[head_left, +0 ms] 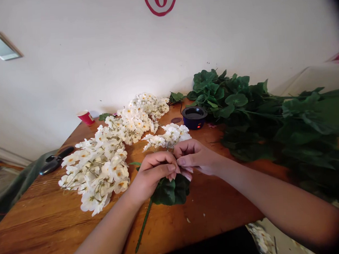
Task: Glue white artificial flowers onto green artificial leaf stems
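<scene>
My left hand (156, 172) and my right hand (197, 155) meet above the near part of the table, fingers pinched together. Between them is an artificial flower stem; where they grip it is hidden by the fingers. White blossoms (174, 135) show just beyond my hands, apparently on this stem. Dark green leaves (171, 190) hang below my fingers, and a bare green stalk (143, 226) slants down toward the table's near edge. To the left of my left hand lies a long heap of white artificial flowers (104, 164) with yellow centres.
A small dark blue pot (195, 118) with a lit red light stands behind my hands. Green artificial leaves (252, 109) pile up on the right. Black-handled scissors (55, 160) and a red paper cup (85, 117) are at the left of the wooden table (50, 220).
</scene>
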The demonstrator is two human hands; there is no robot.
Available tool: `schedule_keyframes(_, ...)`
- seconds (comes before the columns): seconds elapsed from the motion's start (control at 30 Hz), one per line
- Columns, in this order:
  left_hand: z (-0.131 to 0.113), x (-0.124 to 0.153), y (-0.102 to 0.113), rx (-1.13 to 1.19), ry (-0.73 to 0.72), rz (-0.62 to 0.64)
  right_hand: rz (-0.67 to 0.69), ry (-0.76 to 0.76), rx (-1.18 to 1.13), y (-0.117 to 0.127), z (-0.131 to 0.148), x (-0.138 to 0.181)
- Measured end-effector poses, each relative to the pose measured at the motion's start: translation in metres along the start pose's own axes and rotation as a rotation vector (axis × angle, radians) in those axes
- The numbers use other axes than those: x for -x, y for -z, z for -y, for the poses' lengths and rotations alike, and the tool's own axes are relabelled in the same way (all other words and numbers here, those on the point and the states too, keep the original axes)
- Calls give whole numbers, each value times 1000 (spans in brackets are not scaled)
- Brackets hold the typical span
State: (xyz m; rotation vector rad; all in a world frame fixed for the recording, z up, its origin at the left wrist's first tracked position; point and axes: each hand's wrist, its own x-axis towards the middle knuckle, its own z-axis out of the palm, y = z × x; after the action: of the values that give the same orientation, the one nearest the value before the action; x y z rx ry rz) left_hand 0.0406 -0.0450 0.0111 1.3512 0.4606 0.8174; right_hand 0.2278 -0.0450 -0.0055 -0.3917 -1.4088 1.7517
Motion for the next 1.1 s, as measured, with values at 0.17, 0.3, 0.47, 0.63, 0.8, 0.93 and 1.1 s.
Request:
schedule_keyframes(0.17,-2,-1,2,-15,52,-7,10,-10,10,1,-1,0)
schedule_keyframes(0.3,-4,-3,2,-35,95,-17,14,-37,13,1,-1,0)
schedule_keyframes(0.47,-2,-4,2,8,80,-7,40,-49,3,1,0,0)
schedule_keyframes(0.63,0,-4,2,15,79,6,57,-34,-15,0,1,0)
schedule_keyframes(0.8,0,-3,2,-14,93,-11,53,-31,7,0,1,0)
schedule_keyframes(0.93,2,-3,1,15,97,-10,42,-29,21,1,-1,0)
schedule_keyframes(1.1,4,-3,1,85,95,-8,61,-23,-20,2,-3,-1)
